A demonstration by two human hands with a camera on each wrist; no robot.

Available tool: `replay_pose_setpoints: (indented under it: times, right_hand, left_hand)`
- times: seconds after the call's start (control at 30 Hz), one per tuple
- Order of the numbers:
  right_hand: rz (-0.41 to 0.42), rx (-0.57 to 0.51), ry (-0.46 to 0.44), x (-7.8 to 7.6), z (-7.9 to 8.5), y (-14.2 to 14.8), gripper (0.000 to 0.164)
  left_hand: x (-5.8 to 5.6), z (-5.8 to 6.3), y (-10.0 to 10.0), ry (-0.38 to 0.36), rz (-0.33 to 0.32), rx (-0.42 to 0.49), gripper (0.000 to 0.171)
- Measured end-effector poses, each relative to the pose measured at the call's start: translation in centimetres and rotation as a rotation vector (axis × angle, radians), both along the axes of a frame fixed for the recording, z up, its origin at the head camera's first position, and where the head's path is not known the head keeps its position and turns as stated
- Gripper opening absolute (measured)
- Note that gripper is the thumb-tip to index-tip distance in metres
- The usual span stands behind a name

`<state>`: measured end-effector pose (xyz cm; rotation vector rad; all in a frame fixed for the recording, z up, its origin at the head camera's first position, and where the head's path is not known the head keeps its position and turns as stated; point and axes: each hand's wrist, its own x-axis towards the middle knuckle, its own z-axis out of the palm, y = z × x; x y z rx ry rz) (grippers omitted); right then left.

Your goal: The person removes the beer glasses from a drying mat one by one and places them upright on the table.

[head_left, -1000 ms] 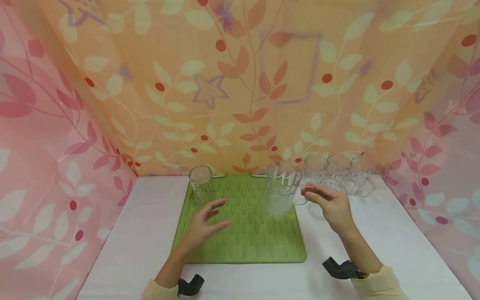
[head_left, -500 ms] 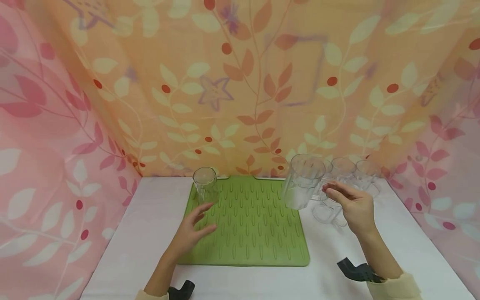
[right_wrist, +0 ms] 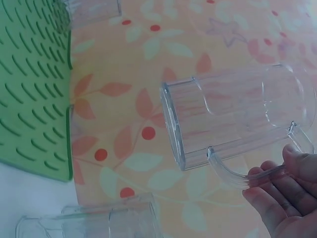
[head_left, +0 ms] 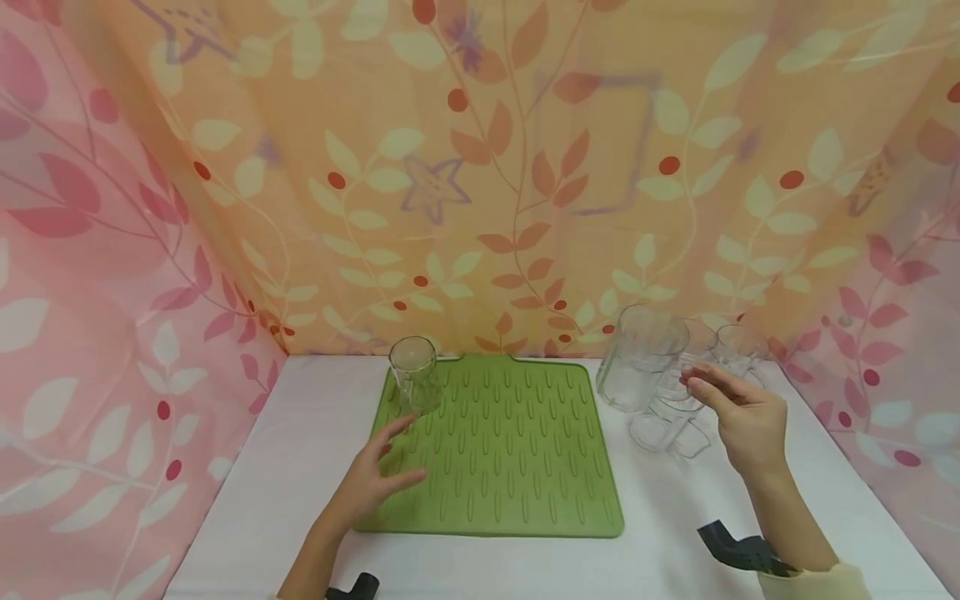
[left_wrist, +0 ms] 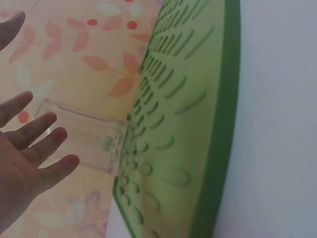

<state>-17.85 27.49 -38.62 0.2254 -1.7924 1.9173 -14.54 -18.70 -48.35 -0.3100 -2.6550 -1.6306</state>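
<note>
A clear mug (head_left: pixel 633 367) is up in the air at the right, its handle (right_wrist: pixel 233 176) pinched between the thumb and fingers of my right hand (head_left: pixel 753 425). In the right wrist view the mug's flat base points away from the hand. My left hand (head_left: pixel 369 483) hovers over the left side of a green ridged mat (head_left: pixel 498 467), thumb and fingers spread, holding nothing. Just beyond its fingertips a clear glass vessel (head_left: pixel 415 375) stands upright on the mat's back left corner. The left wrist view shows the spread fingers overlapping that vessel (left_wrist: pixel 89 136).
Several other clear mugs stand on the white tablecloth (head_left: pixel 540 571) right of the mat, partly hidden behind the held mug and right hand; one (head_left: pixel 741 346) is at the back right. Patterned cloth walls (head_left: pixel 442 250) enclose the table's back and sides.
My right hand has carried the mug rightward, from above the mat's right side to beside the standing mugs. My left hand has drawn slightly left and down, staying spread.
</note>
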Motion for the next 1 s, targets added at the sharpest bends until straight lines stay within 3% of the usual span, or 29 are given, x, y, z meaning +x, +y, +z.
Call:
replay_pose_setpoints:
  times: [0.27,0.5,0.73,1.0]
  right_hand:
    - [-0.059,-0.067,-0.019,0.1,0.4,1.5,0.030]
    - [-0.136,-0.079,-0.072,0.4,0.5,2.6,0.029]
    - [-0.133,-0.197,0.049,0.6,0.2,3.7,0.031]
    - [-0.146,-0.259,0.168,0.6,-0.1,4.7,0.030]
  left_hand:
    - [0.2,-0.7,-0.7,-0.067,0.040,-0.027,0.086]
    - [0.4,-1.4,-1.4,-0.051,0.060,-0.050,0.089]
    - [0.9,-1.9,-1.9,-0.064,0.061,-0.081,0.093]
    - [1.4,-2.4,-2.5,-0.095,0.081,-0.135,0.096]
